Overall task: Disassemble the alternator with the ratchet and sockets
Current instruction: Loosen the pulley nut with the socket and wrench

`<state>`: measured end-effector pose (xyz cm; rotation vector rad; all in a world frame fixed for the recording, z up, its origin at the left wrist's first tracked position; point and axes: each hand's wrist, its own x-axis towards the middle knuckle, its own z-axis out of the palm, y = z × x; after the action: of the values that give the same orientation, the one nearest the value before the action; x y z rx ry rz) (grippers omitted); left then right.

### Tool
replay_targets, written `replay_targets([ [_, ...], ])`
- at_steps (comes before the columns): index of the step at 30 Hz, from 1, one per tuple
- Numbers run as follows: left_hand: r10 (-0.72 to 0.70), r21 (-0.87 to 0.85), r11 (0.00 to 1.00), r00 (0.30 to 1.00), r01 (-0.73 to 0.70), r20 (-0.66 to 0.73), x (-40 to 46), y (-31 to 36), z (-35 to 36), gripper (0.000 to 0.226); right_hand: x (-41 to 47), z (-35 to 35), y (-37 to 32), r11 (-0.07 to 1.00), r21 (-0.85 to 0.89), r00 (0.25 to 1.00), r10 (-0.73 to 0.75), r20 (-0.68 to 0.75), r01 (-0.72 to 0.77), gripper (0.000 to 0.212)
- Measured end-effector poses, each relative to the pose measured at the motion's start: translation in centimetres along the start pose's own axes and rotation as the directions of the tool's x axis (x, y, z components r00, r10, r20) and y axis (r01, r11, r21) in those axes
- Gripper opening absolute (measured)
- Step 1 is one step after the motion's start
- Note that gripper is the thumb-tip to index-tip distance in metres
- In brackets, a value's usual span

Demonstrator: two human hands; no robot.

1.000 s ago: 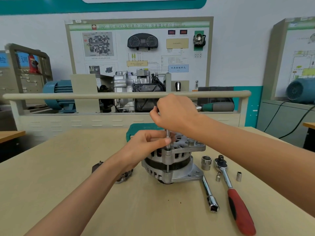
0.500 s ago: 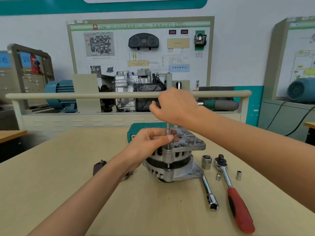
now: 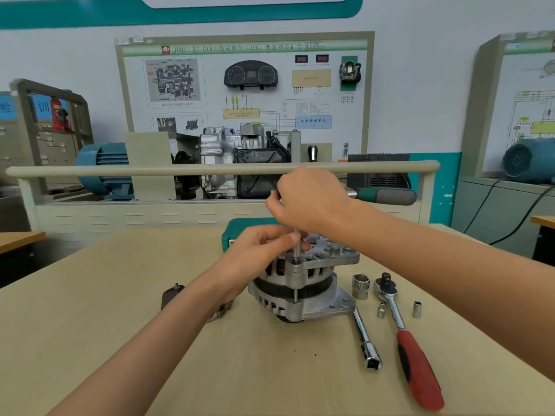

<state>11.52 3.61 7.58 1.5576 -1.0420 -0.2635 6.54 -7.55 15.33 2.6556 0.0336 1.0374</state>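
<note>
The silver alternator (image 3: 303,280) stands upright in the middle of the table. A thin socket shaft (image 3: 295,246) rises straight from a bolt on its top rim. My right hand (image 3: 312,199) is closed over the head of a green-handled ratchet (image 3: 387,196) on top of that shaft, and the handle points right. My left hand (image 3: 264,247) pinches the shaft just above the housing. The joint between ratchet and shaft is hidden under my right hand.
To the right of the alternator lie a red-handled ratchet (image 3: 414,355), an extension bar (image 3: 366,340), a large socket (image 3: 359,286) and two small sockets (image 3: 380,310) (image 3: 417,309). A green tool case (image 3: 240,232) sits behind it. A dark part (image 3: 172,294) lies to the left.
My right hand has rocked slightly up and back down over the ratchet head. My left fingers stay on the shaft, and the alternator has not moved.
</note>
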Motion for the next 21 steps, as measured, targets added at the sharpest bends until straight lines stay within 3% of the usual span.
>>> replay_targets([
  [6, -0.005, 0.014, 1.000, 0.999, 0.004, 0.046, -0.3, 0.1, -0.1, 0.020, -0.4, 0.2, 0.8, 0.978, 0.116, 0.984, -0.176, -0.007, 0.176, 0.040],
  [10, 0.012, 0.010, 1.000, 1.000, -0.012, 0.002, -0.1, 0.3, -0.1, 0.014, -0.5, -0.6, 1.2, 0.962, 0.216, 0.977, -0.189, 0.099, 0.164, 0.041],
  [13, -0.009, 0.007, 1.000, 0.992, 0.009, -0.126, 0.3, 0.6, 0.2, 0.009, -0.5, -0.3, -0.2, 0.999, 0.043, 0.987, -0.024, 0.162, 0.018, 0.035],
  [15, -0.004, 0.092, 0.995, 0.979, 0.023, -0.202, 0.5, 0.8, 0.6, 0.010, -0.3, -0.2, -1.4, 0.985, -0.117, 0.974, 0.148, 0.174, -0.129, 0.025],
  [17, 0.016, 0.164, 0.986, 0.971, 0.024, -0.237, 0.6, 0.8, 0.9, 0.009, -0.1, -0.3, -1.9, 0.968, -0.185, 0.959, 0.206, 0.197, -0.170, 0.015],
  [19, 0.031, 0.192, 0.981, 0.974, 0.013, -0.225, 0.5, 0.8, 0.6, 0.010, -0.1, -0.4, -1.5, 0.981, -0.155, 0.978, 0.139, 0.156, -0.115, 0.026],
  [21, 0.016, 0.156, 0.988, 0.989, 0.007, -0.145, 0.2, 0.6, 0.1, 0.012, -0.3, 0.0, -0.7, 0.992, -0.112, 0.998, -0.048, 0.037, 0.052, 0.037],
])
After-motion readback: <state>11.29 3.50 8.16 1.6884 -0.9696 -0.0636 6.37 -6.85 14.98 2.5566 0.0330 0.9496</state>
